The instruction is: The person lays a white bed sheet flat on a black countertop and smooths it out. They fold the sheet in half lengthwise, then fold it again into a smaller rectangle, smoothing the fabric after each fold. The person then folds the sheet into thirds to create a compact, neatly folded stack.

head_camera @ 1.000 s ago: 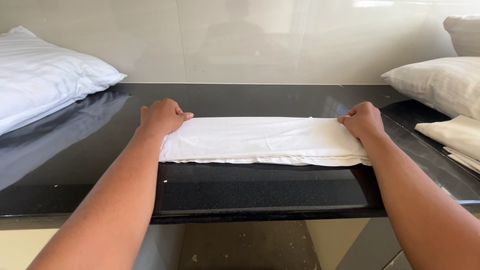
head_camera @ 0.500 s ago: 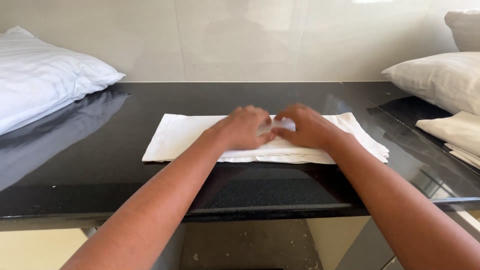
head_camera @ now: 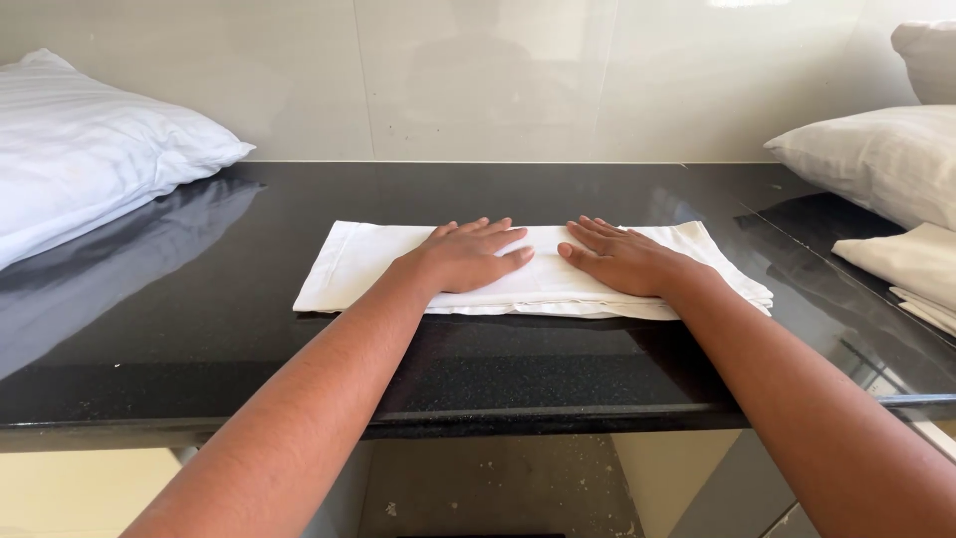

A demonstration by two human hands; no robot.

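While folded white cloth (head_camera: pixel 538 269) lies flat, left hand (head_camera: pixel 468 257) and right hand (head_camera: pixel 622 261) press it.

Both hands lie flat, palms down, fingers stretched forward, on a folded white pillowcase (head_camera: pixel 533 271) spread across a glossy black countertop (head_camera: pixel 199 329). The left hand (head_camera: pixel 468 256) and the right hand (head_camera: pixel 619 257) sit side by side near the cloth's middle, thumbs close but apart. Far left of the left hand rests a white pillow (head_camera: pixel 90 159); right of the right hand lie another pillow (head_camera: pixel 876 159) and stacked folded linen (head_camera: pixel 911 264).
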